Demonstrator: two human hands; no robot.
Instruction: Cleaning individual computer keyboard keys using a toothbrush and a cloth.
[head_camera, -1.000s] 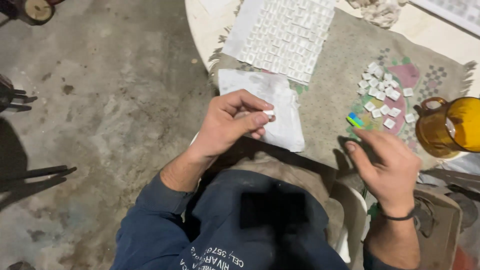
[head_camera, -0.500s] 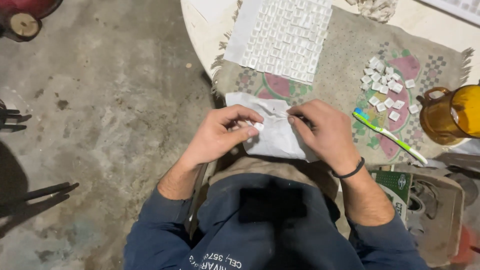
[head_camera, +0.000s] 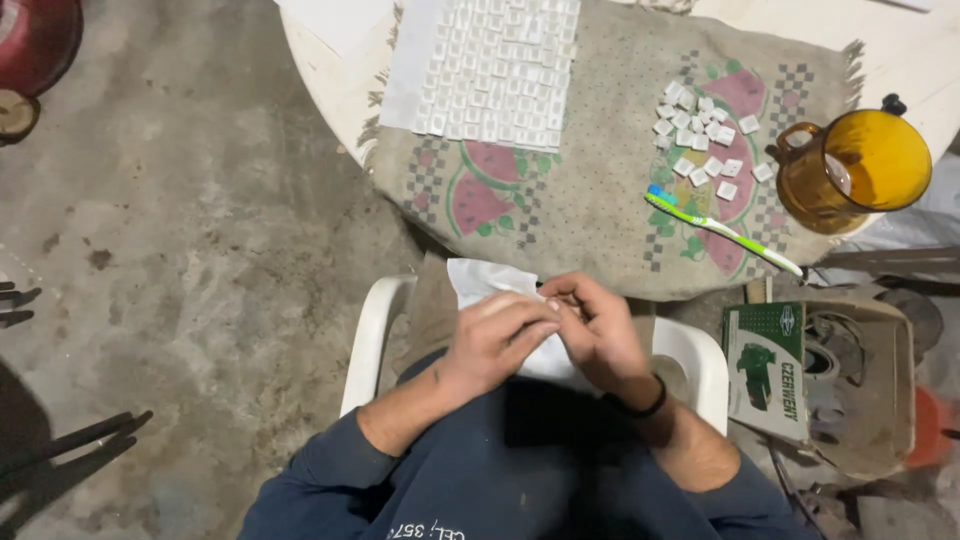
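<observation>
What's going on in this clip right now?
A person seated in a white plastic chair has both hands together over a white cloth on their lap. The left hand and right hand meet at the fingertips; what they pinch is hidden. On the table's mat lie a sheet of small white tiles, loose tiles, a green toothbrush and an amber jug.

Two hands, left (head_camera: 495, 340) and right (head_camera: 598, 330); one white cloth (head_camera: 480, 282); one green toothbrush (head_camera: 722, 230); one amber jug (head_camera: 855, 168); one tile sheet (head_camera: 495, 68); some eighteen loose white tiles (head_camera: 705, 140) (hard to count exactly); one cardboard box (head_camera: 775, 370).
</observation>
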